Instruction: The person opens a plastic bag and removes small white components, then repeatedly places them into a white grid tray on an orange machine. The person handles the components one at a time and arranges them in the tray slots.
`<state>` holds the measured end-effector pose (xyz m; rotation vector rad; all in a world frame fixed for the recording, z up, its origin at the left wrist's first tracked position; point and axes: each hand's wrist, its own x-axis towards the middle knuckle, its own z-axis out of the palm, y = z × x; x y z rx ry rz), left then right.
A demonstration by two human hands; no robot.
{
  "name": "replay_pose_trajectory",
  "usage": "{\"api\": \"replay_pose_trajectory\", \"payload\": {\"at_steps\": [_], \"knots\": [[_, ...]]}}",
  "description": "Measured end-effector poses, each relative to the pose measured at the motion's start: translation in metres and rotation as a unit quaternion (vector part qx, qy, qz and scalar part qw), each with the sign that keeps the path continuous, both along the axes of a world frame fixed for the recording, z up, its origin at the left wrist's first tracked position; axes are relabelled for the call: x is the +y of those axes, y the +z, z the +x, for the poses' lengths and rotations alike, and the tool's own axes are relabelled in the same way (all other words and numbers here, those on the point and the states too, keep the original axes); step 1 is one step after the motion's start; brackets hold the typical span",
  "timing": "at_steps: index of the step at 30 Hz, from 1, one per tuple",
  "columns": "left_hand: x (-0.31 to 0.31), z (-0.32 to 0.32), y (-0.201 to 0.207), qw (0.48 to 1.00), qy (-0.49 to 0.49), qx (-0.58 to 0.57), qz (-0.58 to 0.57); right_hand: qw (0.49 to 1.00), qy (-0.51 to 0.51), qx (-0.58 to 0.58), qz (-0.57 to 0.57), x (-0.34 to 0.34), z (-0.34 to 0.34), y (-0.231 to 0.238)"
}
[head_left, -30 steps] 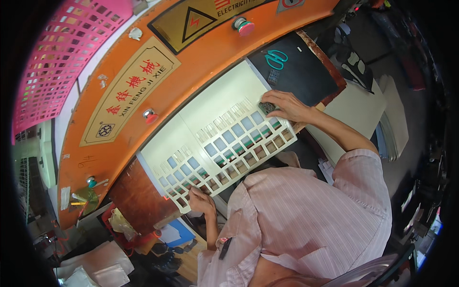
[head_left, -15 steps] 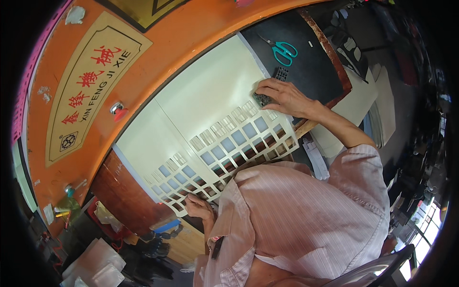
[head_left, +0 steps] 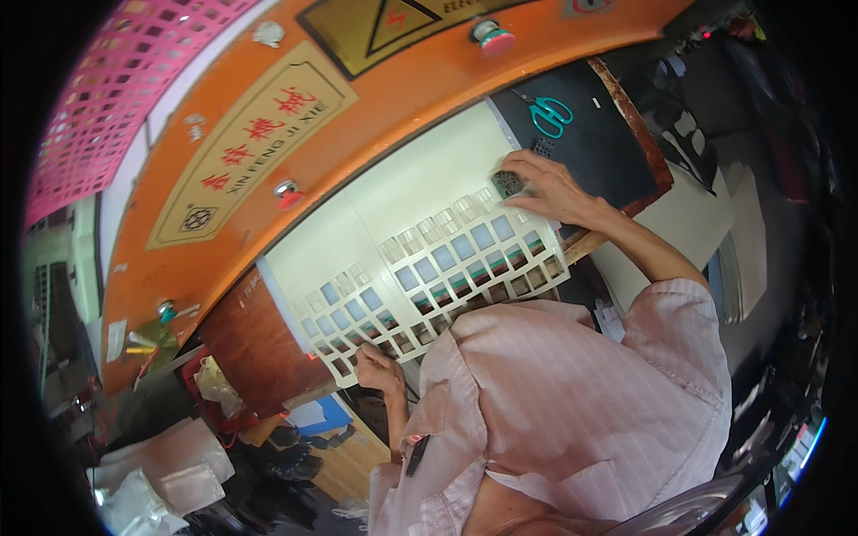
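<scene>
Your right hand point(head_left: 556, 189) grips a dark block point(head_left: 507, 185) between thumb and fingers over the pale sheet point(head_left: 411, 174) before the orange machine point(head_left: 398, 103), while your left hand point(head_left: 380, 371) pinches the sheet's near edge.

On the orange machine point(head_left: 384, 112), toward ten o'clock, I see a tan plate point(head_left: 253, 159) with red Chinese characters point(head_left: 261, 128), black capital letters point(head_left: 279, 146) and a gear emblem point(head_left: 196, 220). Near twelve, a gold sign point(head_left: 362, 45) shows a red bolt point(head_left: 396, 18) in a black triangle point(head_left: 405, 37), lettering cut off. At one, a red-ringed sign point(head_left: 588, 5) shows partly.
</scene>
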<state>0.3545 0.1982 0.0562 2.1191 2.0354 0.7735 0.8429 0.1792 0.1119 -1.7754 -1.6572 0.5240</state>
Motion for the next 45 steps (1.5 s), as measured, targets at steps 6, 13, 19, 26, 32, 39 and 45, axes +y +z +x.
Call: {"api": "replay_pose_trajectory", "payload": {"at_steps": [6,13,19,26,32,39,45], "knots": [[0.008,-0.002,-0.013,0.997,-0.016,0.014,0.068,0.968,-0.161,0.116,0.157,-0.008,-0.003,0.033],[0.019,-0.002,-0.018,0.994,-0.016,0.019,0.107,0.878,-0.188,0.095,0.429,-0.032,-0.03,0.075],[0.025,0.001,-0.015,0.989,-0.049,0.011,0.137,0.87,-0.213,0.039,0.442,-0.073,-0.048,0.091],[0.028,0.003,-0.017,0.978,-0.066,0.015,0.197,0.878,-0.236,0.089,0.407,-0.171,-0.065,0.018],[0.028,0.003,-0.016,0.973,-0.069,0.031,0.219,0.911,-0.289,0.048,0.289,-0.157,-0.075,-0.067],[0.025,0.001,-0.022,0.979,-0.058,0.019,0.195,0.915,-0.319,0.002,0.247,-0.136,-0.098,-0.101],[0.028,-0.002,-0.022,0.984,-0.068,-0.008,0.165,0.924,-0.319,-0.044,0.208,-0.128,-0.094,-0.111]]}}
